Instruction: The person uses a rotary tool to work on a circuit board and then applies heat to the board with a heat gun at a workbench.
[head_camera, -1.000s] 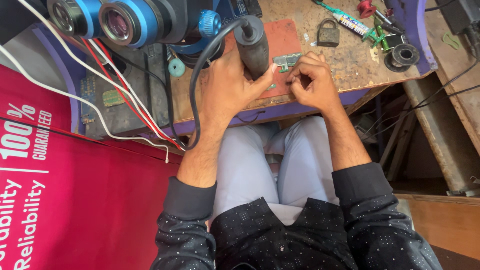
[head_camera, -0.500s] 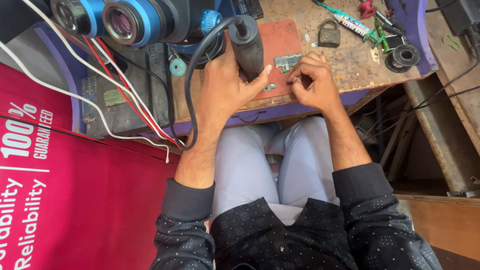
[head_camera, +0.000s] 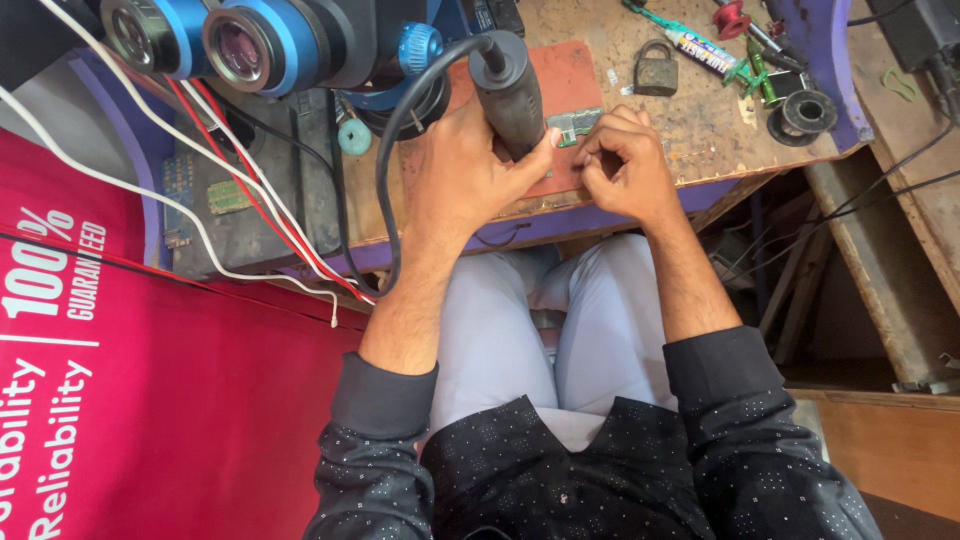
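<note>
My left hand (head_camera: 468, 172) grips a dark grey corded tool handle (head_camera: 510, 92), which points down toward a small green circuit board (head_camera: 573, 124). The board lies on a red-brown mat (head_camera: 560, 80) on the wooden bench. My right hand (head_camera: 622, 163) is curled, its fingertips pinching the board's near edge; whether they also hold a small tool I cannot tell. A black cable (head_camera: 390, 160) loops from the top of the handle down past my left wrist.
A blue and black microscope head (head_camera: 260, 45) hangs over the bench's left. A padlock (head_camera: 656, 72), a glue tube (head_camera: 700, 45), a wire spool (head_camera: 805, 112) and small tools lie at the back right. White and red wires (head_camera: 230, 215) cross a dark box. A red banner (head_camera: 130, 400) stands at left.
The view has shifted slightly. My left hand and the tool handle moved a little right toward the board. My right hand stays on the board.
</note>
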